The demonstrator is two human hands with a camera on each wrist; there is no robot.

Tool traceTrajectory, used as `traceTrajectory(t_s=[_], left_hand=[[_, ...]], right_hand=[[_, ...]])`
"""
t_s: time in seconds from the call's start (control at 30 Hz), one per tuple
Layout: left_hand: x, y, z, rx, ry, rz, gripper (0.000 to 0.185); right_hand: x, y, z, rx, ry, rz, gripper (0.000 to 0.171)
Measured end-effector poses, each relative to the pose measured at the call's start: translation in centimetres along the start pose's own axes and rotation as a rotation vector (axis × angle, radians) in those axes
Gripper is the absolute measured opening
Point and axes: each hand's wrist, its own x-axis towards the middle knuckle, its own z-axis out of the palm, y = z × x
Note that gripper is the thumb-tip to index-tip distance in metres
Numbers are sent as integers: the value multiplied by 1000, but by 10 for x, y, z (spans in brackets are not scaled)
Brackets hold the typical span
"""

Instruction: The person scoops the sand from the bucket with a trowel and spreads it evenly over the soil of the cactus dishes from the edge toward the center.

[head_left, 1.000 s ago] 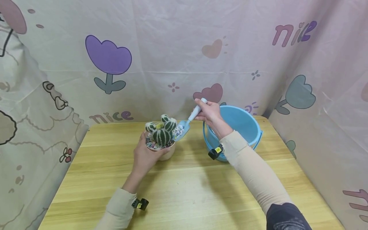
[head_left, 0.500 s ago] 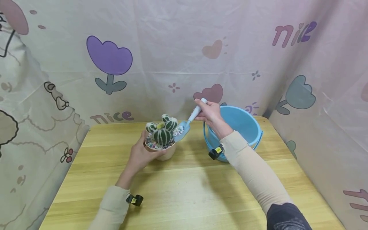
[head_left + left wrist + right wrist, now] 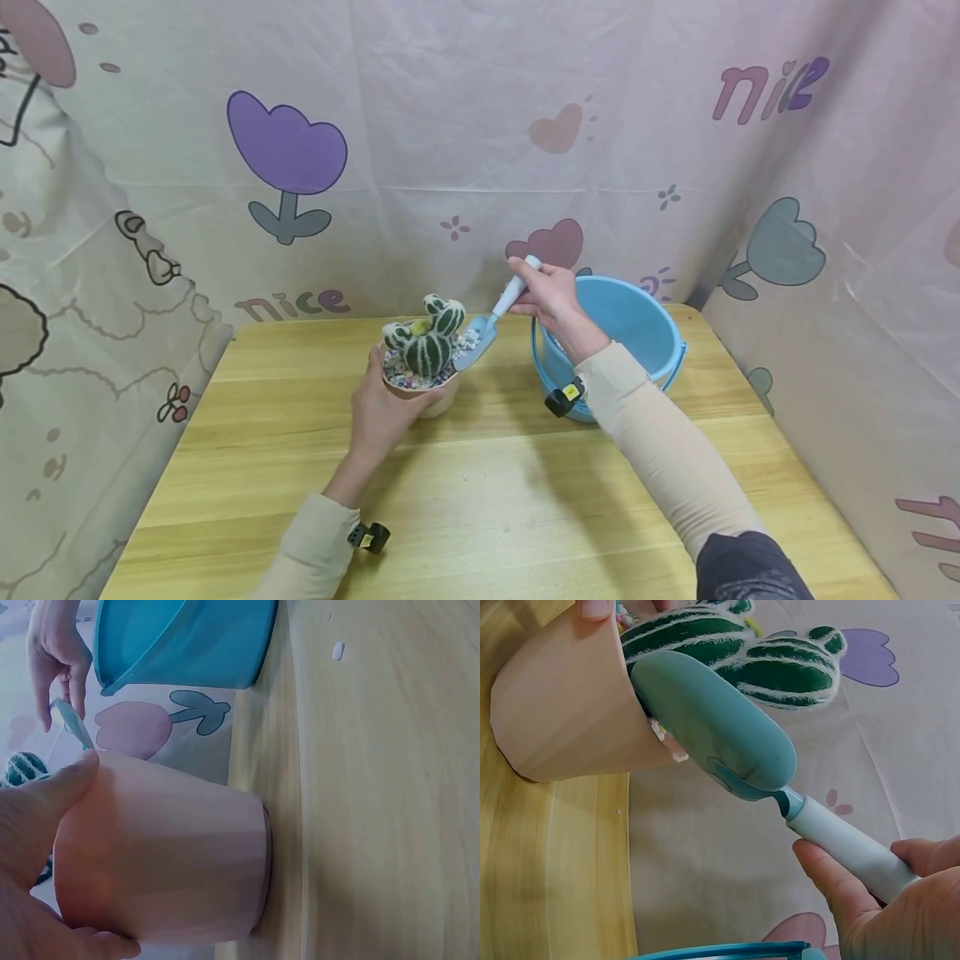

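In the head view a striped green-and-white cactus [image 3: 427, 354] stands in a pale pink pot [image 3: 442, 402] among small multicoloured pebbles. My left hand [image 3: 378, 412] grips the pot by its left and near side, with the thumb across the front near the rim. A light blue trowel [image 3: 512, 287] is held by its pale handle in my right hand [image 3: 553, 296]. Its scoop, bearing pale pebbles [image 3: 468, 340], slants down to the pot's right rim. Seen from the right wrist, the scoop's underside [image 3: 712, 720] lies against the cactus side of the rim.
A light blue bucket [image 3: 630, 321] with a handle stands right of the pot, partly behind the right forearm. The wooden table [image 3: 480, 517] ends at a printed curtain [image 3: 420, 150] behind. One small white pebble [image 3: 338, 651] lies on the table.
The left wrist swung leftward and then back right while that hand kept its place on the pot. The cactus tips slightly differently now. The trowel and right hand stay nearly still.
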Motion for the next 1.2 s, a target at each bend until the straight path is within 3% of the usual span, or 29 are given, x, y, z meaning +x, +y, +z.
traceTrajectory(t_s=[0.13, 0.3, 0.47, 0.57, 0.77, 1.07, 1.2], left_hand=[[1, -3, -4, -2, -44, -1, 121], [9, -8, -17, -42, -160, -9, 140], [14, -9, -23, -24, -233, -48, 141], [14, -9, -23, -26, -218, -33, 136], [9, -6, -16, -49, -126, 20, 122], [3, -3, -8, -33, -65, -28, 129], [1, 0, -6, -43, -38, -35, 123]], right_hand=[[-1, -1, 1, -1, -9, -4, 31], [-1, -1, 0, 0, -11, -11, 31], [0, 0, 1, 6, -9, -7, 31], [0, -1, 2, 7, -12, -7, 33], [0, -1, 2, -1, -7, -21, 33], [0, -2, 2, -5, -2, -27, 32], [-1, -3, 3, -16, 1, -33, 33]])
